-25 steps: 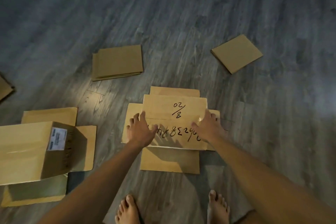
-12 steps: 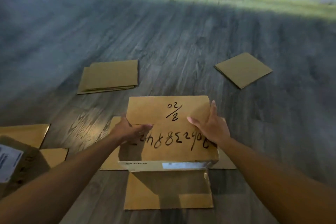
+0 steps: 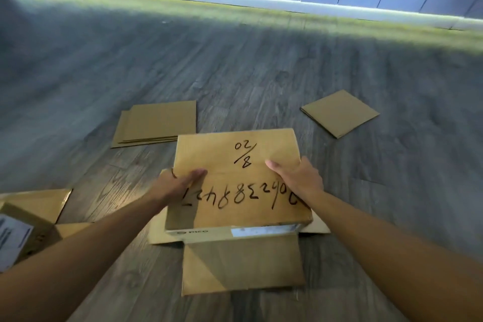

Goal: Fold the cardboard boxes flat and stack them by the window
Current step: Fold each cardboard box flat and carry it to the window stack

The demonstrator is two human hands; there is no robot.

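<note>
Your left hand (image 3: 173,187) grips the left edge of the flattened brown cardboard box with black handwritten numbers (image 3: 236,183), thumb on top, and your right hand (image 3: 300,178) clasps its right edge the same way. The box sits in front of you over the grey wood-grain floor (image 3: 235,73), its near flap (image 3: 243,264) hanging toward the planks; whether that flap touches the floor is hard to judge. Beyond it lie a flat brown cardboard stack (image 3: 156,123) and a single folded brown cardboard square (image 3: 339,112). An unflattened brown carton with a white label (image 3: 18,232) stands at your left.
</note>
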